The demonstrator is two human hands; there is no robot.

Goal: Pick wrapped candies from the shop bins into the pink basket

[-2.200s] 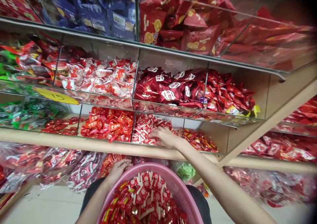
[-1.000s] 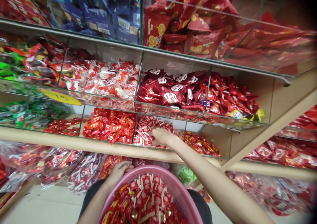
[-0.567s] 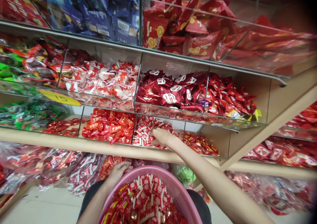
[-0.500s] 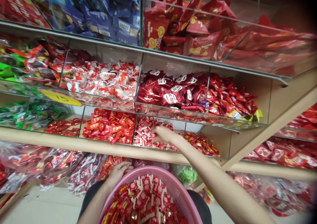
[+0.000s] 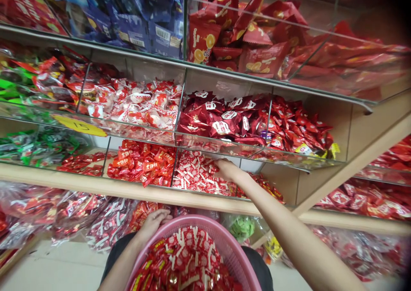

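Note:
My right hand (image 5: 227, 170) reaches into a lower-shelf bin of small red-and-white wrapped candies (image 5: 195, 171). Its fingers are bent down onto the candies at the bin's back right, partly blurred; I make out nothing held in them. My left hand (image 5: 156, 222) lies beside the rim of a pink plastic basket (image 5: 234, 248), fingers stretched out and holding nothing, with the forearm along the basket's left side. Inside the basket are red-and-white candies (image 5: 192, 250) and red-and-yellow wrapped candies (image 5: 149, 267). The basket sits between my knees.
Glass dividers split the shelves into bins. Left of my right hand's bin are red-orange candies (image 5: 144, 162); to its right, red-yellow ones (image 5: 265, 187). A glass-fronted shelf with maroon packets (image 5: 224, 115) hangs above. Bagged candies (image 5: 111, 224) lie under the wooden shelf edge (image 5: 128, 190).
My right hand has moved right and slightly back within the bin, uncovering more red-and-white candies, which now lie spread further right. My left hand and the basket stay nearly still.

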